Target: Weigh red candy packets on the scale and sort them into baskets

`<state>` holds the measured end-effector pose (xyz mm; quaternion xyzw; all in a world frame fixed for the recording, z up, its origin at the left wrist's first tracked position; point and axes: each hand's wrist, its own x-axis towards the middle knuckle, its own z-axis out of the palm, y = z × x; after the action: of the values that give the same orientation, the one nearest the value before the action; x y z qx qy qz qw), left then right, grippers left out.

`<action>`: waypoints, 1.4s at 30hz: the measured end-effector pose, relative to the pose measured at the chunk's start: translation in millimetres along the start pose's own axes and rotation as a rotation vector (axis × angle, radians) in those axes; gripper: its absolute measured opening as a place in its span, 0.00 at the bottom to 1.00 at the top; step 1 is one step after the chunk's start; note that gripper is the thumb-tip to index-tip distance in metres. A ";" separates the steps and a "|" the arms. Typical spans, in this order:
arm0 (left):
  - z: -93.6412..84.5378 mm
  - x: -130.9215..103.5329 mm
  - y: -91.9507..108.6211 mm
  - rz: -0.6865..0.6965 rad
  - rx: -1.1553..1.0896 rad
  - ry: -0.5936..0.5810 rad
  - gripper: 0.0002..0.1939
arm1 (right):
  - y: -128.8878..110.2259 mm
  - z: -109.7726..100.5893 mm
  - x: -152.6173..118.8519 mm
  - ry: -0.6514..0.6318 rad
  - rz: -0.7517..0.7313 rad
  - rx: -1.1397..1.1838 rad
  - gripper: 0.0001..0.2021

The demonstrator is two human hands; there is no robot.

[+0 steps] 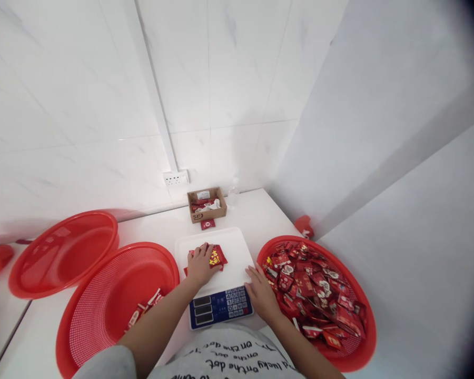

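My left hand (201, 265) is curled from above over a few red packets (218, 255) with yellow print, which lie on the white pan (236, 252) of a digital scale. The hand covers part of them, so their number is hidden. At the pan's right edge, my right hand (259, 289) rests with its fingers stretched out and nothing in them. The scale's blue keypad panel (221, 307) faces me, below the pan.
On the right, a red basket (370, 337) is heaped with red packets. A red basket (73, 316) on the left holds several packets, beside another red basket (19, 284). Behind the scale stand a cardboard box (210, 215) and a single red packet (207, 224).
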<state>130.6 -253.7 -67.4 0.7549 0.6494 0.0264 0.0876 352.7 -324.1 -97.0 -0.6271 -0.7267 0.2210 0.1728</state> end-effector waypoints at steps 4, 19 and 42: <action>7.5 -0.9 -0.7 -0.031 -0.006 -0.002 0.36 | -1.1 -1.6 0.1 -0.008 0.003 -0.004 0.22; -1.7 -0.4 -8.4 -0.020 -0.081 -0.100 0.41 | -0.5 -1.3 -0.2 0.007 -0.006 -0.006 0.22; 8.7 -3.0 16.3 0.094 -0.015 0.020 0.30 | 0.6 -0.3 0.6 0.041 -0.035 0.018 0.21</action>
<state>147.3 -259.8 -73.0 0.7837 0.6137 0.0431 0.0856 353.3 -323.4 -97.1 -0.6171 -0.7318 0.2116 0.1973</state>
